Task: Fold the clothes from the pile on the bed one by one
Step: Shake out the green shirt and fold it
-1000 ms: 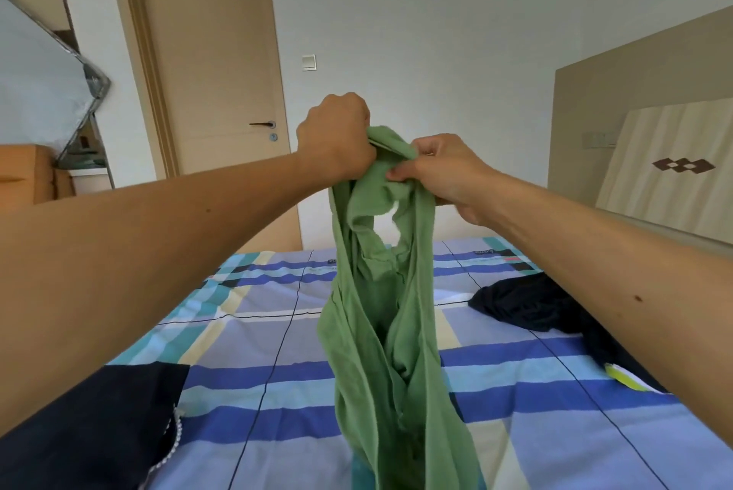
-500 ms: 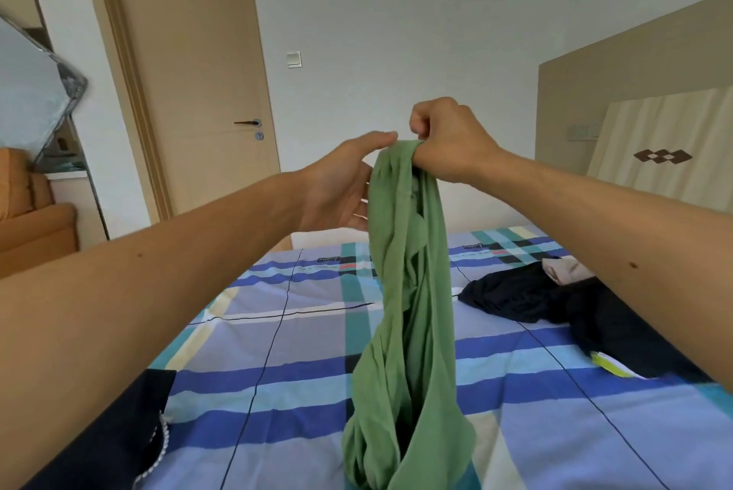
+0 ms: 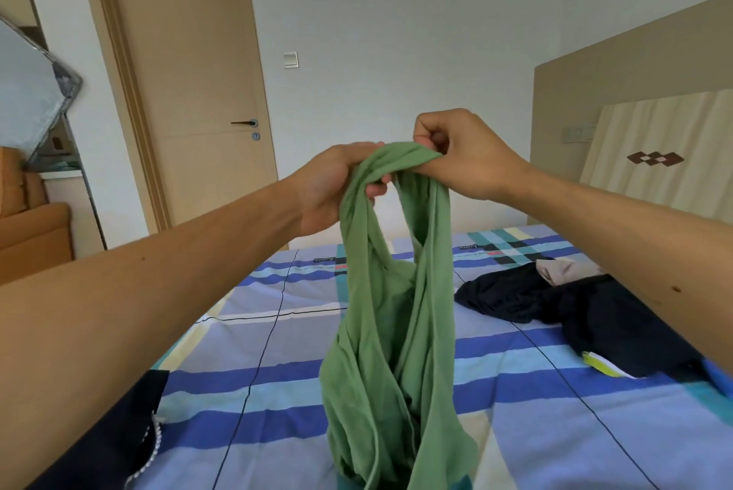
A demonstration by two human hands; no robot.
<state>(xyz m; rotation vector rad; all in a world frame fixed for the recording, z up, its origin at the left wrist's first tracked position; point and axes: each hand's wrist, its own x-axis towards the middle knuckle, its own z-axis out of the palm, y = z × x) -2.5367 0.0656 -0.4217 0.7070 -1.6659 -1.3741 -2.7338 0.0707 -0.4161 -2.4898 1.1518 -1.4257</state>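
Both hands hold a green garment (image 3: 396, 311) up over the bed (image 3: 515, 430). The left hand (image 3: 337, 188) and right hand (image 3: 464, 156) each have a grip clamped on its bunched top edge. A dark clothes pile (image 3: 575, 307) lies far right.

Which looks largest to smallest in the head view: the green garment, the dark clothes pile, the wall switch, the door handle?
1. green garment, though it hangs close to the camera, which inflates it.
2. dark clothes pile.
3. wall switch and door handle: both tiny and alike, so left unranked.

Two small dark script marks (image 3: 324, 260) stand on the striped bed sheet (image 3: 535, 430), too blurred to read.
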